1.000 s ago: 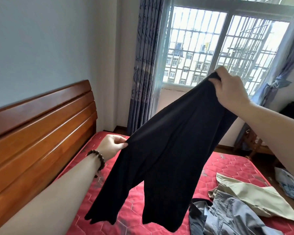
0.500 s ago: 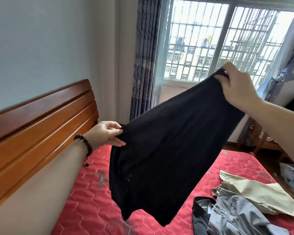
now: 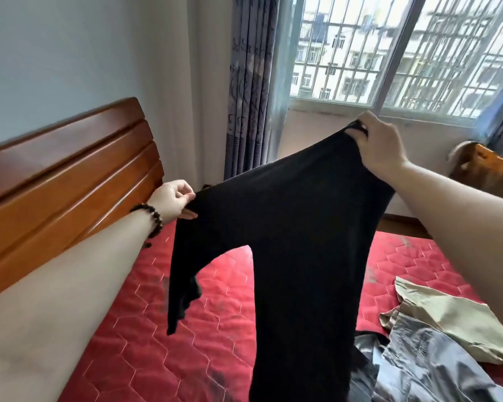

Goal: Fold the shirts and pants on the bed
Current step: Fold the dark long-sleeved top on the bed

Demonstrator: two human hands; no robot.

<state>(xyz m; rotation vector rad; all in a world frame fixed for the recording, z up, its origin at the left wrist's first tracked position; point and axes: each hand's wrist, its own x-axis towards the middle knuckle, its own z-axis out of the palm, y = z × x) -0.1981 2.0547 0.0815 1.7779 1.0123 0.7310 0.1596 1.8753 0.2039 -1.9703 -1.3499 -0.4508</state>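
Observation:
I hold black pants stretched in the air above the red quilted mattress. My left hand, with a bead bracelet on the wrist, pinches one end of the waistband near the headboard. My right hand grips the other end, higher up by the window. Both legs hang down, the left one short and crumpled, the right one reaching past the bottom of the view. A beige garment and a grey garment lie crumpled on the mattress at the lower right.
A wooden headboard runs along the left. A blue-grey curtain and a barred window stand behind the bed. A wooden chair sits at the far right by the wall.
The pants have been shaken out: the legs now hang apart and longer. My left hand has moved up toward the headboard, and the view has tilted down.

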